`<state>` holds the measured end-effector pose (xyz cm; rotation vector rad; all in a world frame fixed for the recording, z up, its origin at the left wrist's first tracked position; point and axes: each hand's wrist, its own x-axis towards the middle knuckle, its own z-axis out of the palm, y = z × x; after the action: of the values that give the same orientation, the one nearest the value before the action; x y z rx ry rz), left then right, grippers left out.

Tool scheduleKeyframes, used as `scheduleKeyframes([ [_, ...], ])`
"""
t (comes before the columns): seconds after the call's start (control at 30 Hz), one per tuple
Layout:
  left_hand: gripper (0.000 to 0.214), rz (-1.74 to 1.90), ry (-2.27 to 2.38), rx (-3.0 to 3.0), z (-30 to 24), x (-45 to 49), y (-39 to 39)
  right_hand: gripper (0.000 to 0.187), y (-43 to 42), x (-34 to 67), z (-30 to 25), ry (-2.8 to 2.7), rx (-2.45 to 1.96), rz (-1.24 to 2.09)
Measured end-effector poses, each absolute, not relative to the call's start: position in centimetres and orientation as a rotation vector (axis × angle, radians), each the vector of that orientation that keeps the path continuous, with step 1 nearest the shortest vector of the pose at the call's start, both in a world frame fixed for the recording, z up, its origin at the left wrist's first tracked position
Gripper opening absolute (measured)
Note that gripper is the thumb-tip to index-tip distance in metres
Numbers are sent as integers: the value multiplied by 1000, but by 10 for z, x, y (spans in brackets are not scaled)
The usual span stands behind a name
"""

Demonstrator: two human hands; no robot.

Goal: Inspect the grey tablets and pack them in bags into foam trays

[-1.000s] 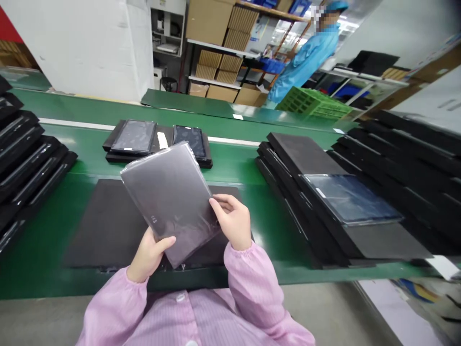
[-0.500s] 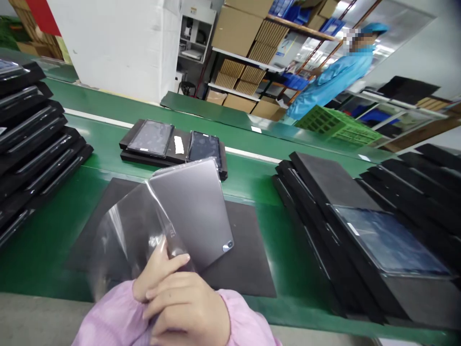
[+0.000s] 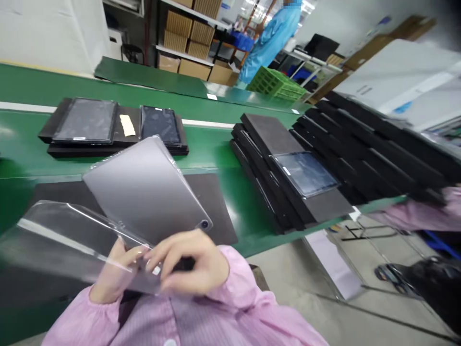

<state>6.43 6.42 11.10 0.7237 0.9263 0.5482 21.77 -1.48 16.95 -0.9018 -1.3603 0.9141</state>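
A grey tablet (image 3: 144, 187) with its back and camera facing up is over a dark foam mat (image 3: 216, 206) in front of me. A clear plastic film (image 3: 61, 235) stretches to the left across its near side. My left hand (image 3: 117, 266) grips the film, its fingers seen partly through it. My right hand (image 3: 196, 262), somewhat blurred, pinches the film's near edge beside a small white tab (image 3: 156, 270). The tablet's near edge is hidden behind film and fingers.
Two dark-screened tablets, one left (image 3: 86, 120) and one right (image 3: 160, 126), rest on black foam trays (image 3: 118, 150) beyond. Stacked trays (image 3: 270, 137) with another tablet (image 3: 306, 173) stand right, more trays (image 3: 360, 149) behind. A person in blue (image 3: 270, 38) stands across the green bench (image 3: 212, 149); a pink sleeve (image 3: 421, 214) shows right.
The view has swung right, so the left stack is out of sight. The film now spreads farther left over the tablet's near side. My right hand has moved from atop my left to the film's edge.
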Motion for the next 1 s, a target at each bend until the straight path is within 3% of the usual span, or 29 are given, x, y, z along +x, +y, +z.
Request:
scheduleKeyframes([
  [0.13, 63, 506, 936, 676, 101, 60, 71, 14, -29, 262, 178, -904, -1343, 539],
  [0.23, 73, 499, 922, 682, 100, 59, 73, 20, -38, 286, 169, -703, -1521, 371],
  [0.43, 84, 523, 936, 720, 103, 61, 72, 41, -51, 284, 139, -650, -1538, 543],
  [0.53, 79, 524, 916, 737, 102, 63, 71, 42, -50, 271, 129, -685, -1540, 681],
  [0.63, 71, 604, 920, 792, 102, 68, 69, 56, -49, 264, 122, -678, -1637, 796],
  [0.73, 67, 679, 993, 830, 104, 73, 66, 45, -50, 264, 118, -627, -1691, 853],
  [0.87, 63, 627, 1034, 872, 110, 66, 68, 36, -57, 275, 120, -391, -1487, 699],
  [1.0, 43, 533, 1054, 1031, 111, 29, 79, 37, -64, 283, 134, -158, -1326, 426],
])
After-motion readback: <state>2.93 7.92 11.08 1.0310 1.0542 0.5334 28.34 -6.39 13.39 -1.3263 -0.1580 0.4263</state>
